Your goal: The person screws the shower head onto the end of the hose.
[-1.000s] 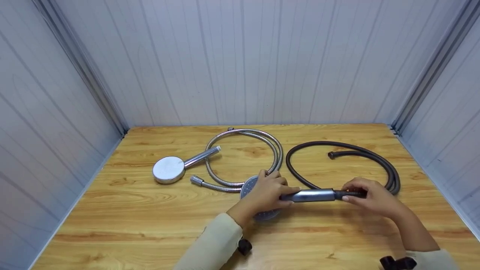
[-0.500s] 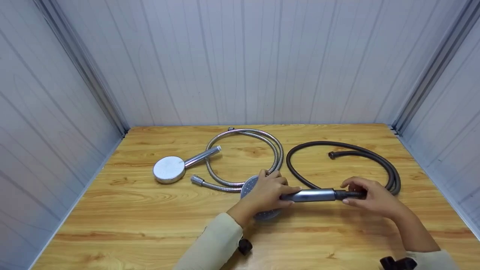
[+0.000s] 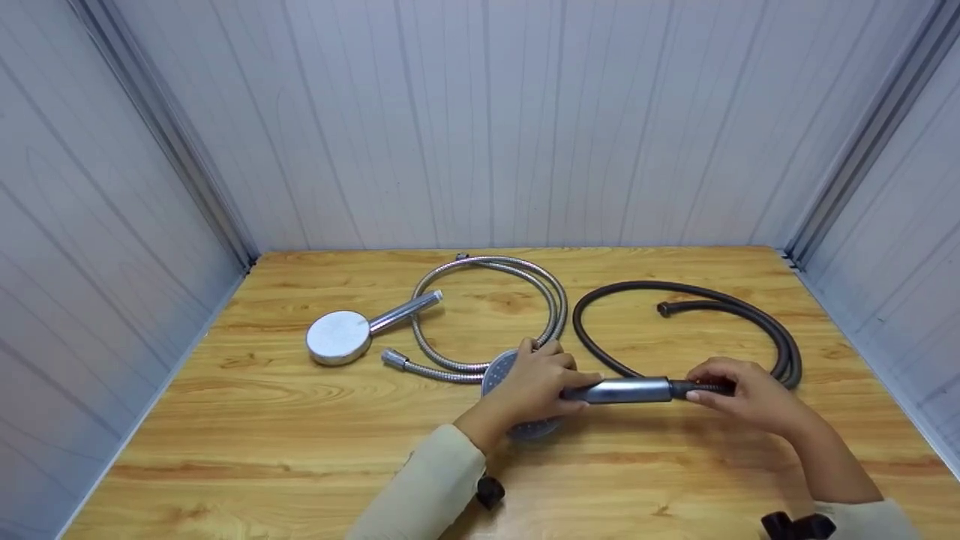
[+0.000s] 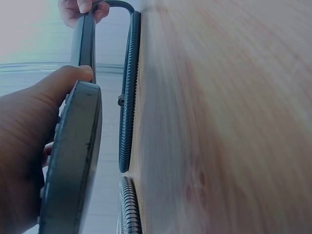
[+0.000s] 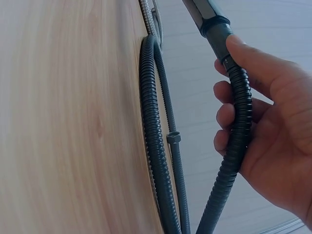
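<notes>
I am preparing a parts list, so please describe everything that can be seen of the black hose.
The black hose is long, flexible and ribbed; its material is uncertain. Most of it lies looped on the wooden table, on the person's right. One end, with a small nut, lies free inside the loop. The other end is raised, its smooth collar meeting the handle of the grey shower head; how tightly it is joined cannot be seen. The right hand grips it there.
</notes>
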Action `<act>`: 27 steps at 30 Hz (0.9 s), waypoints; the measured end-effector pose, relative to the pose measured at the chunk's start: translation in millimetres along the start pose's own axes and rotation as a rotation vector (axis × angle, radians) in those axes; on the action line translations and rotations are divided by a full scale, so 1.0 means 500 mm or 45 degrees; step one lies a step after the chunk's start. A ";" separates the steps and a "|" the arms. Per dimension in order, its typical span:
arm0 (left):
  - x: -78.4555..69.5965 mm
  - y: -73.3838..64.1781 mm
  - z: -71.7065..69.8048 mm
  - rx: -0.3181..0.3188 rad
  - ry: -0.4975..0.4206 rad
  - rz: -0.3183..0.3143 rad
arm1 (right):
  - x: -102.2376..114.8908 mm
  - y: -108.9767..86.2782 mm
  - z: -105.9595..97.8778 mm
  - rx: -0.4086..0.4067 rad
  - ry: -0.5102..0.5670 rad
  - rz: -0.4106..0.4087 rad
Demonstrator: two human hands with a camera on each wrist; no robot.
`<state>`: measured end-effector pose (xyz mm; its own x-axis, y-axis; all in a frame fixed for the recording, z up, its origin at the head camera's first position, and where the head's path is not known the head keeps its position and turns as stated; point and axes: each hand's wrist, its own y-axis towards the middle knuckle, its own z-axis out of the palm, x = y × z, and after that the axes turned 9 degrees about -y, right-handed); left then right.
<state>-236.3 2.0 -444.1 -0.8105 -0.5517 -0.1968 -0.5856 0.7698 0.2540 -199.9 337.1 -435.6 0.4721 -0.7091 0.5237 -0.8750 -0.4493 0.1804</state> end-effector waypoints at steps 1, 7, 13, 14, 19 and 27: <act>0.000 0.000 0.000 0.001 0.000 0.004 | 0.001 -0.001 -0.001 0.008 -0.005 0.008; 0.001 -0.003 0.003 -0.014 0.030 0.031 | 0.005 -0.002 -0.002 0.062 0.023 0.054; 0.002 -0.003 0.003 -0.016 0.017 0.027 | 0.003 0.000 0.003 0.053 0.033 0.032; 0.002 -0.003 0.003 -0.016 0.018 0.026 | 0.003 0.001 0.003 0.052 0.042 0.023; 0.002 -0.002 0.003 -0.014 0.019 0.027 | 0.002 0.003 0.003 0.063 0.086 -0.021; 0.001 -0.002 0.000 -0.005 0.004 0.016 | 0.001 0.004 0.001 0.045 0.052 -0.017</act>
<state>-236.0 0.8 -444.5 -0.8177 -0.5431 -0.1909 -0.5756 0.7752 0.2602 -201.2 335.7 -435.3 0.4784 -0.6803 0.5553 -0.8639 -0.4780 0.1586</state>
